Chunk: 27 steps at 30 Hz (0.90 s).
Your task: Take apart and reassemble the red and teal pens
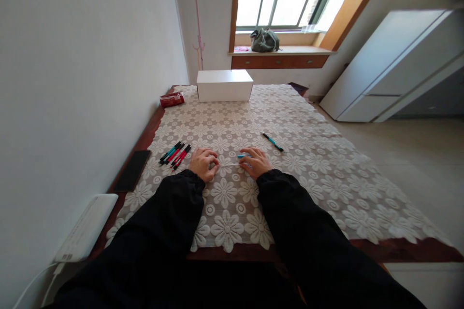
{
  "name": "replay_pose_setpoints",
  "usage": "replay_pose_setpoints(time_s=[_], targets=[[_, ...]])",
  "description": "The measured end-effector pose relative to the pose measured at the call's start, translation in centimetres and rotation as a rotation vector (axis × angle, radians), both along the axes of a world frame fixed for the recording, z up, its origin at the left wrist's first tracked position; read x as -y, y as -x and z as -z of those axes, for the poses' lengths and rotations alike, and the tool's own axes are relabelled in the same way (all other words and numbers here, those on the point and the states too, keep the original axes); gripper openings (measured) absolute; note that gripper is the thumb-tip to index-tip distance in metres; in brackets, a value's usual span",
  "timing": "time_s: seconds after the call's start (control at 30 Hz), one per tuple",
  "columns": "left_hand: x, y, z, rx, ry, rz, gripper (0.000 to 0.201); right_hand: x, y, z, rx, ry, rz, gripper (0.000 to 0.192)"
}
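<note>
My left hand [203, 163] is closed in a pinch, thumb and fingertips together, low over the tablecloth. Facing it, my right hand [254, 161] is closed too, its fingers curled on a small blue pen part [240, 156]. A thin white rod [229, 164], much like a pen refill, runs straight from one hand's fingertips to the other's. Its ends are hidden by my fingers. To the left of my left hand lies a group of teal and red pens [176, 155]. A single teal and black pen [272, 141] lies beyond my right hand.
White floral lace tablecloth [226, 229] covers the dark wooden table. A white box [224, 88] and a red packet [172, 99] stand at the far end. A phone [133, 171] and a white power strip or charger with cables [87, 227] line the left edge, beside the wall.
</note>
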State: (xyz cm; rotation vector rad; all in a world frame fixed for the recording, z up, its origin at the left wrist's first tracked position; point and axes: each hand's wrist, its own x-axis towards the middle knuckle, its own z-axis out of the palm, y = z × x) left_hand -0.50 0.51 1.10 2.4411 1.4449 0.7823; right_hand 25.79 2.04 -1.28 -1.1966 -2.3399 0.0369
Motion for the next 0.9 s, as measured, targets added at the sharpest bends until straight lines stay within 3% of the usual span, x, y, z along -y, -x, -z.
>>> replay_pose_setpoints(time_s=[0.37,0.9], targets=[[-0.33,0.16,0.43,0.027,-0.012,0.012,0.004,-0.20,0.03,0.53,-0.020,0.043,0.015,0.009],[-0.43,0.03,0.68,0.064,-0.080,0.031,0.003,-0.38,-0.05,0.83,-0.078,-0.018,-0.036,0.005]])
